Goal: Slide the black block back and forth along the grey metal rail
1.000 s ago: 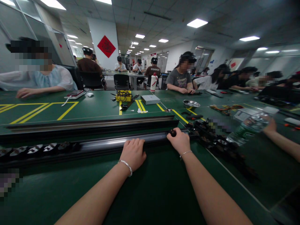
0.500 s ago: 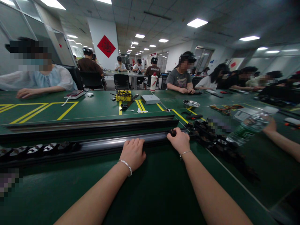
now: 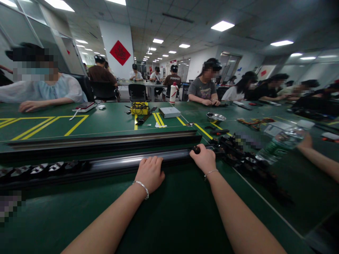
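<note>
A long black metal rail (image 3: 124,159) with a shiny channel lies across the table in front of me. My left hand (image 3: 150,173) is closed over its near edge around the middle, fingers curled on the channel. Near the rail's right end, my right hand (image 3: 205,157) pinches a small dark round part (image 3: 196,149) at the channel; its exact kind is unclear. Several black parts with shiny faces (image 3: 39,168) sit in a row in the left stretch of the rail. To the right of my right hand, similar black parts (image 3: 254,162) lie in a heap.
A second long rail (image 3: 106,139) lies just behind. A clear bottle (image 3: 283,143) stands tilted beside another person's arm (image 3: 321,160) at right. Farther back are a metal bowl (image 3: 216,116), a grey box (image 3: 170,112) and a yellow box of cables (image 3: 140,108). Several people sit around.
My right hand has shifted very slightly right with the small dark part. My left hand stays in place on the rail.
</note>
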`<state>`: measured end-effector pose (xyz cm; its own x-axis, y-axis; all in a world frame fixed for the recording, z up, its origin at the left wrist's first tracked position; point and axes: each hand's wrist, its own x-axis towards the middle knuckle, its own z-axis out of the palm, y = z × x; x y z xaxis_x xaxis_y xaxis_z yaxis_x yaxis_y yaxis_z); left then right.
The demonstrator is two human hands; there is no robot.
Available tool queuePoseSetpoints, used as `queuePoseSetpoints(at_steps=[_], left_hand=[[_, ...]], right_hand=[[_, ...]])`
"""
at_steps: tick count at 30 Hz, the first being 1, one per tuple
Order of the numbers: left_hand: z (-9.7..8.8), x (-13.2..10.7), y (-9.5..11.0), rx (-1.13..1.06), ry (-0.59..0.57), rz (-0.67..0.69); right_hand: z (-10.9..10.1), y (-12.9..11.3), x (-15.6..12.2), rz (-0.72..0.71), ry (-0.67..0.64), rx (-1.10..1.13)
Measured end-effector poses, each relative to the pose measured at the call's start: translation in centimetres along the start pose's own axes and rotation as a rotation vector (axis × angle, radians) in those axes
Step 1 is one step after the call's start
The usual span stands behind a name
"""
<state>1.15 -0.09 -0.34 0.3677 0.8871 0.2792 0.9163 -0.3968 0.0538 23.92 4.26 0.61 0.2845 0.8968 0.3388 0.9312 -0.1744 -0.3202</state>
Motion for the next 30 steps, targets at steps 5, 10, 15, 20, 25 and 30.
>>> queuePoseSetpoints(at_steps=[5,10,15,20,25,30], left_hand=[[-0.05,0.0,0.0,-0.001,0.011,0.014],[-0.08,0.0,-0.02,0.0,0.013,0.013],[-0.19,-0.01,0.05,0.0,-0.004,0.002],[-0.33,-0.02,0.13,-0.01,-0.016,-0.005],[-0.46,-0.04,0.15,-0.001,-0.014,-0.001],[-0.29,-0.07,0.06,0.006,0.02,0.016]], right_hand=[[0.42,0.22,0.12,-0.006,0.02,0.017],[0.52,0.36,0.21,-0.017,0.009,0.038],[0.38,0.34,0.24,-0.005,-0.004,0.045],[0.0,0.23,0.17,0.013,-0.028,0.027],[-0.03,0.27,0.17,0.032,-0.05,0.013],[0.32,0.45,0.26,0.032,-0.038,0.036]])
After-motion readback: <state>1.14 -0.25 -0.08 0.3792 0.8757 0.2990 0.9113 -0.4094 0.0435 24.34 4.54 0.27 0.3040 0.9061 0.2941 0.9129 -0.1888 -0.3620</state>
